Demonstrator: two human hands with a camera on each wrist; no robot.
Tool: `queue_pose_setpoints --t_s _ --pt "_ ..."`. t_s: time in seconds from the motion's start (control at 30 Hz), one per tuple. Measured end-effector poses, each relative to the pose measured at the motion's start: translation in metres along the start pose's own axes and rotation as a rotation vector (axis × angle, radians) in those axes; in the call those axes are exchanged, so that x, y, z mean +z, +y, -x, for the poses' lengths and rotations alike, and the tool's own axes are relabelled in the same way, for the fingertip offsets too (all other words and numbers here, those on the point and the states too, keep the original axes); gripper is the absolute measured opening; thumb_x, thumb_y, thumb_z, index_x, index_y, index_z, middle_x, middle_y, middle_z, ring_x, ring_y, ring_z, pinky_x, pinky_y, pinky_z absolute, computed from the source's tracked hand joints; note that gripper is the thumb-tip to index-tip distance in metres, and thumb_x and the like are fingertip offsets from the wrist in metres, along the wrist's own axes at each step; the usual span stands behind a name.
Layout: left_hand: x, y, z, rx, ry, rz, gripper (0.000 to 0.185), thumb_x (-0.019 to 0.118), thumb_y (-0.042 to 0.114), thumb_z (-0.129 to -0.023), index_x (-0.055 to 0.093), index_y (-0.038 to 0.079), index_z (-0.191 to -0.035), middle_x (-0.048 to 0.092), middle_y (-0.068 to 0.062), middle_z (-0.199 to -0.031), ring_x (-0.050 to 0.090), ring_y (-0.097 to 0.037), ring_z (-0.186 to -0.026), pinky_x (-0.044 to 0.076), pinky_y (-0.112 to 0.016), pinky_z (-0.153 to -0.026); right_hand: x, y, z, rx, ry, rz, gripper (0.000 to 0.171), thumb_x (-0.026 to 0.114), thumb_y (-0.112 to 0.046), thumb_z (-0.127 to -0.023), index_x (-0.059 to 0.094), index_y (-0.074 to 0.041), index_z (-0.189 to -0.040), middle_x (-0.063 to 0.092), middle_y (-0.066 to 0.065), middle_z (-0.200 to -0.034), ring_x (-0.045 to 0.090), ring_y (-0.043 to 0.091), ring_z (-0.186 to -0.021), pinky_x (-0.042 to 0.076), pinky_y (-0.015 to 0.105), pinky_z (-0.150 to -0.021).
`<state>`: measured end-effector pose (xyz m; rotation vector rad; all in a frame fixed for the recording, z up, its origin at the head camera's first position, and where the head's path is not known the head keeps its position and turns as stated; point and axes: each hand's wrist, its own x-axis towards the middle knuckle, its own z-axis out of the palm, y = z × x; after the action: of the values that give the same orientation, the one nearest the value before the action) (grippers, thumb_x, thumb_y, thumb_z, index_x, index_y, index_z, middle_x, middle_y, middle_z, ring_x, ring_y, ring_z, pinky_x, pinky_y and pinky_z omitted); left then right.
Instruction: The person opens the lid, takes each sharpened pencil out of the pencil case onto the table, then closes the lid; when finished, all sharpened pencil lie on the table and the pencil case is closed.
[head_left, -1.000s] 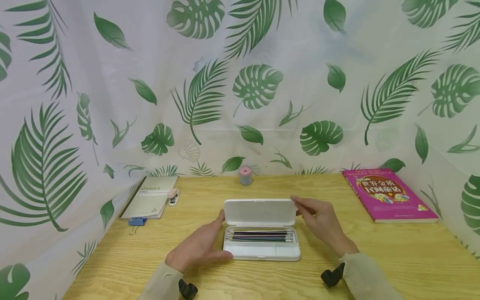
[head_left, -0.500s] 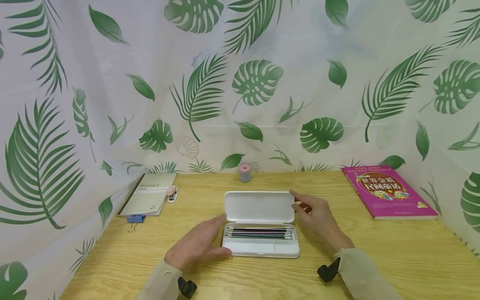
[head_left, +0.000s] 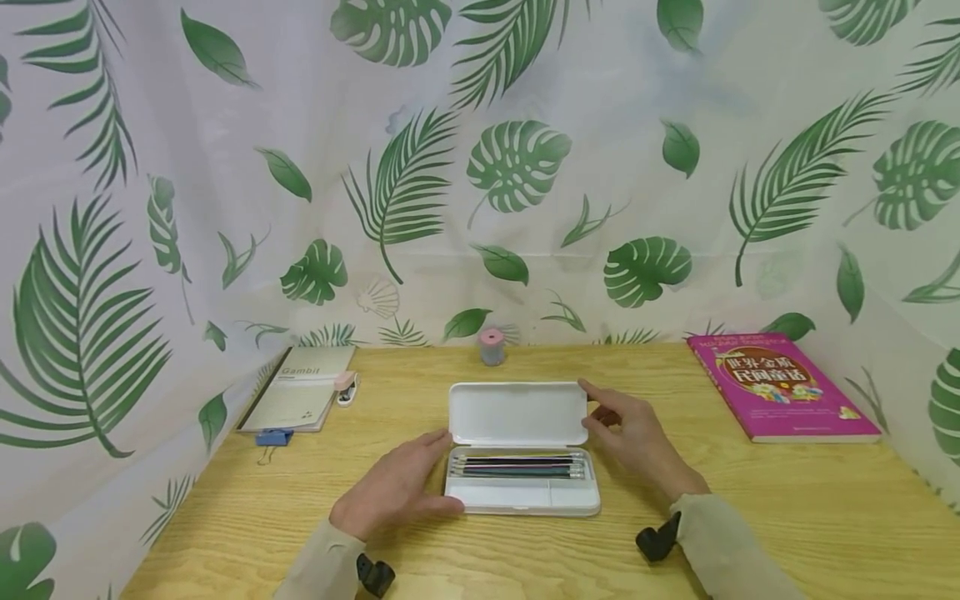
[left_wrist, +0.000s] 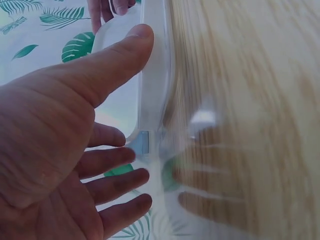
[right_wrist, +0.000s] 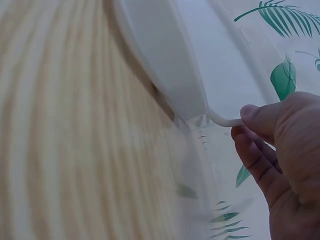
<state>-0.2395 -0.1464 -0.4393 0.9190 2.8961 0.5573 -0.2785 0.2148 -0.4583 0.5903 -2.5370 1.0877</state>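
Pinching the raised lid [head_left: 517, 412] of a white pencil case [head_left: 495, 498]

Case sat open on the wooden table [head_left: 465, 558], right in front of me, pencils [head_left: 517, 468] in its rear half. My right hand [head_left: 636, 433] had the lid's right edge between thumb and fingers; my left hand [head_left: 397, 487] was spread wide at the left end, thumb at the front corner. Whether the left fingers touched near the hinge [head_left: 517, 446], I couldn't tell. Looked like thin plastic: light, stiff, probably slick, hinge likely the weak bit. Best hold seemed the lid's free corner, case steadied by its end; tipping risked sliding pencils.
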Motion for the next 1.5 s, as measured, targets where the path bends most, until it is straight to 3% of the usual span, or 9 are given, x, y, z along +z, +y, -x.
queue_pose_setpoints --t_s 0.2,0.4,0.57,0.87,1.27,1.5 --pt "0.0 -0.002 0.002 -0.014 0.031 -0.012 0.105 0.078 0.061 -0.076 0.026 0.023 -0.159 0.019 -0.008 -0.165 0.031 -0.031 -0.145 0.036 -0.05 -0.111 0.003 0.004 -0.003 -0.031 0.012 -0.04 0.056 0.073 0.001 -0.088 0.055 -0.004 -0.141 0.067 0.013 -0.121 0.066 0.017 -0.085 0.059 0.033 -0.077" --pt "0.0 -0.005 0.004 -0.012 0.034 -0.023 0.104 0.075 0.066 -0.076 0.026 0.026 -0.159 0.014 -0.004 -0.166 0.024 -0.038 -0.147 0.034 -0.053 -0.112 0.005 0.007 -0.007 -0.031 -0.019 -0.025 0.055 0.072 0.0 -0.09 0.054 -0.003 -0.142 0.068 0.009 -0.108 0.065 0.016 -0.086 0.058 0.033 -0.079" --pt "-0.001 -0.005 0.005 -0.009 0.015 -0.014 0.102 0.073 0.066 -0.078 0.027 0.025 -0.159 0.012 -0.001 -0.166 0.021 -0.04 -0.147 0.032 -0.055 -0.112 0.007 0.009 -0.009 0.009 -0.057 -0.009 0.055 0.07 -0.003 -0.092 0.052 -0.005 -0.143 0.067 0.006 -0.108 0.063 0.015 -0.087 0.057 0.034 -0.08" --pt "0.001 -0.007 0.006 0.011 -0.02 -0.023 0.093 0.068 0.066 -0.083 0.041 0.011 -0.152 0.017 -0.004 -0.165 0.026 -0.026 -0.148 0.032 -0.044 -0.115 0.009 0.008 -0.01 0.071 -0.079 -0.027 0.051 0.068 -0.006 -0.093 0.054 -0.004 -0.142 0.067 0.006 -0.108 0.062 0.016 -0.088 0.056 0.029 -0.077" --pt "0.002 -0.004 0.004 0.012 -0.047 -0.049 0.089 0.065 0.065 -0.086 0.041 0.01 -0.152 0.014 -0.006 -0.166 0.032 -0.035 -0.143 0.032 -0.049 -0.114 0.012 0.012 -0.01 -0.015 -0.04 -0.005 0.049 0.07 0.001 -0.089 0.057 0.004 -0.136 0.067 0.009 -0.099 0.064 0.019 -0.082 0.057 0.036 -0.074" --pt "0.001 -0.008 0.004 0.006 -0.038 -0.008 0.085 0.069 0.062 -0.084 0.044 0.014 -0.151 0.018 -0.006 -0.165 0.037 -0.036 -0.14 0.035 -0.05 -0.112 0.014 0.013 -0.011 0.005 -0.066 -0.033 0.049 0.068 -0.001 -0.092 0.055 0.003 -0.139 0.068 0.009 -0.102 0.064 0.019 -0.087 0.056 0.035 -0.077"
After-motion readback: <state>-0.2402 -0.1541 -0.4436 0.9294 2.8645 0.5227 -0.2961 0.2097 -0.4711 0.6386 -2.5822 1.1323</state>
